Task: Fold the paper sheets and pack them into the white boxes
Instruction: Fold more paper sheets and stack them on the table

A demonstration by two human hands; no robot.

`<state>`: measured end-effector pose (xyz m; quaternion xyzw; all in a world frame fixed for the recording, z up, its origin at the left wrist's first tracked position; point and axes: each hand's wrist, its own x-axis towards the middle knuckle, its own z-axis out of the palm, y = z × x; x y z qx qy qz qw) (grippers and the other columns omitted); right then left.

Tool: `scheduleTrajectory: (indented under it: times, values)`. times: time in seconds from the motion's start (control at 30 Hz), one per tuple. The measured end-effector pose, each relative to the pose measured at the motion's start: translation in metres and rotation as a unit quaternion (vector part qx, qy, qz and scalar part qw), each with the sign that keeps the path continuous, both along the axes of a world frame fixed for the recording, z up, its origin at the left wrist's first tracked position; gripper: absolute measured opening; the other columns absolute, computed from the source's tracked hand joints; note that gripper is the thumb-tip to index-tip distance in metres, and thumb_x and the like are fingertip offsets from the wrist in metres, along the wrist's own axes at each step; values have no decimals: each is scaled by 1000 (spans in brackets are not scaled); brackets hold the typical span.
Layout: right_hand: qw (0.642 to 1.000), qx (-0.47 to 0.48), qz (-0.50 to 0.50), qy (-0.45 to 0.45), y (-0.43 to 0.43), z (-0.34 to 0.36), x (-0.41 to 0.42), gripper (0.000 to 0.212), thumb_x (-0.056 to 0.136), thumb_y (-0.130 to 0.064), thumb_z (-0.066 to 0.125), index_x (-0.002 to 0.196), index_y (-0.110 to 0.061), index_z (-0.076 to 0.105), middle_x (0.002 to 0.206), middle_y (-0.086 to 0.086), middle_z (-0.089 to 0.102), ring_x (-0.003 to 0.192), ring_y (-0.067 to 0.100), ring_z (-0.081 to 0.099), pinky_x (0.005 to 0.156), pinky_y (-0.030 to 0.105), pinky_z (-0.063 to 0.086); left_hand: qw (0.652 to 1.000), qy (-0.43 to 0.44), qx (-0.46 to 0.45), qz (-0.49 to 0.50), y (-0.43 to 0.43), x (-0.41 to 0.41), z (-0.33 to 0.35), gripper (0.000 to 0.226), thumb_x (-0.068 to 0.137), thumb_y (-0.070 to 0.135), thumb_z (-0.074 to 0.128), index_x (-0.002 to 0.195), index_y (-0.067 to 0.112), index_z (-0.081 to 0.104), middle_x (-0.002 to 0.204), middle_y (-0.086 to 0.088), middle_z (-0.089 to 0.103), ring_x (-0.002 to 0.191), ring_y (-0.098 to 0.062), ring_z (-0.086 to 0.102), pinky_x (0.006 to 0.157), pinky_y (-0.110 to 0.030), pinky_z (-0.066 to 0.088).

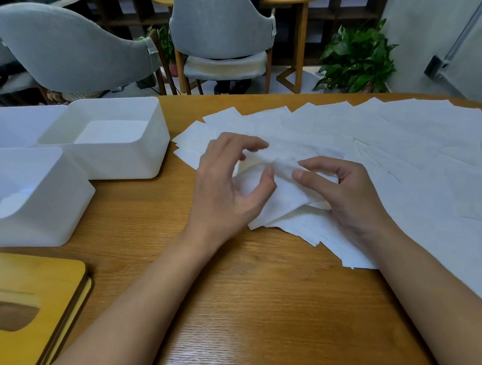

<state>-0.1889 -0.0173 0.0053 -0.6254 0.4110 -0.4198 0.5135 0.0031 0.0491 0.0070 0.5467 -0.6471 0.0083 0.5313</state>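
Observation:
A thin white paper sheet (278,201) is lifted off a spread of several white sheets (405,153) covering the right half of the wooden table (255,296). My right hand (343,194) pinches the sheet's raised upper corner between thumb and forefinger. My left hand (228,181) hovers over the sheet's left side with fingers curled; its thumb touches the paper near the raised corner. Three white boxes stand at the left: one at the back (153,126) with folded paper inside, one nearer (72,200) also holding paper, and a third (15,120) at the far left edge.
Wooden lids (23,304) with an oval slot lie stacked at the front left corner. Beyond the table's far edge stand grey chairs (221,28), another small table and a potted plant (357,59).

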Motion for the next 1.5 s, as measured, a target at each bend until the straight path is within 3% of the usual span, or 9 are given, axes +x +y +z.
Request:
scheduleTrajectory:
  times: [0.07, 0.2, 0.33, 0.43, 0.6, 0.77, 1.03, 1.23, 1.5]
  values:
    - [1000, 1, -1, -7, 0, 0, -1, 5, 87, -28, 83, 89, -31, 84, 105, -11, 79, 110, 8, 70, 108, 40, 50, 999, 13, 39, -5, -2, 5, -1, 19, 88, 21, 75, 107, 15, 72, 99, 7, 69, 95, -14, 63, 88, -41, 51]
    - [999, 0, -10, -30, 0, 3, -1, 15, 87, -25, 83, 82, -39, 83, 100, -15, 79, 103, 1, 70, 96, 28, 49, 987, 48, 149, -44, -3, 10, 3, 15, 92, 19, 78, 106, 20, 75, 94, 16, 71, 93, -2, 63, 84, -8, 40]
    - [999, 16, 2, -39, -2, 2, -3, 30, 78, -46, 88, 106, -35, 82, 120, -11, 76, 120, 13, 68, 113, 47, 49, 955, 99, 251, -122, -6, 27, 10, 6, 98, 19, 74, 102, 18, 78, 98, 9, 77, 94, -11, 69, 82, -31, 54]
    - [997, 36, 52, -44, -1, 4, -5, 39, 82, -50, 84, 116, -29, 80, 124, -5, 75, 120, 18, 69, 112, 49, 48, 930, 150, 273, -194, -3, 34, 19, 6, 98, 11, 73, 101, 10, 77, 97, 1, 78, 92, -13, 73, 77, -23, 54]
    - [984, 74, 162, -17, 10, 9, -8, 32, 83, -43, 81, 104, -20, 81, 102, 8, 78, 94, 24, 76, 80, 30, 58, 918, 160, 296, -208, -2, 33, 20, 8, 97, 8, 73, 103, 11, 78, 103, 0, 79, 97, -16, 75, 80, -29, 59]
    - [998, 4, 54, 26, 9, 9, -2, 7, 91, -26, 79, 92, -20, 82, 84, -3, 80, 76, 12, 75, 66, 18, 54, 940, 149, 272, -144, -7, 44, 16, 18, 91, 15, 81, 108, 23, 80, 100, 3, 78, 101, -13, 73, 90, -34, 61]
    - [993, 15, 120, -6, 12, 13, 0, 38, 98, -22, 67, 135, -32, 68, 127, -14, 73, 110, 11, 72, 88, 25, 59, 934, 178, 275, -139, -9, 44, 16, 12, 91, 20, 81, 103, 16, 81, 100, 4, 80, 99, -13, 75, 82, -30, 62]
    - [991, -35, 127, 7, 10, 10, 0, 56, 101, -13, 65, 147, -44, 54, 128, -16, 69, 111, 9, 68, 87, 23, 56, 938, 167, 276, -131, -8, 40, 15, 12, 92, 24, 80, 102, 20, 82, 100, 8, 80, 99, -10, 74, 82, -32, 61]
    - [988, -97, 110, 55, 6, 5, -1, 72, 101, -23, 70, 155, -54, 33, 158, -28, 37, 144, 8, 44, 119, 48, 42, 949, 189, 229, -105, -9, 32, 12, 8, 92, 22, 80, 100, 20, 82, 101, 11, 79, 101, -9, 71, 85, -40, 62]
